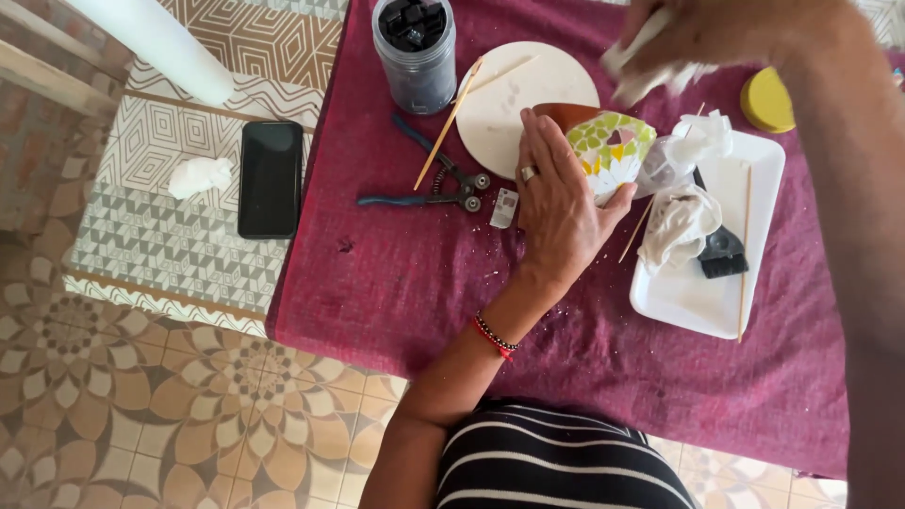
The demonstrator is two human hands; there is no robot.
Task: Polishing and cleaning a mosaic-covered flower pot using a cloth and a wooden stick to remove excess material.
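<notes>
The small pot (611,151) is covered with green, yellow and pink mosaic pieces and lies on its side on the dark red cloth (396,273), between the round white disc (518,94) and the white tray (707,283). Free cloth lies in front of it. The left hand (558,198) grasps it from above with spread fingers; the right hand (716,33), raised and blurred, grips a white rag (641,71).

Two hands are in view, the left hand (558,203) and the right hand (726,38). There is one mosaic bowl (611,151), one round white disc (514,99), one white tray (759,203), one jar (415,52), one pair of nippers (434,184), one phone (270,177), one yellow lid (765,99) and three thin wooden sticks (448,125).
</notes>
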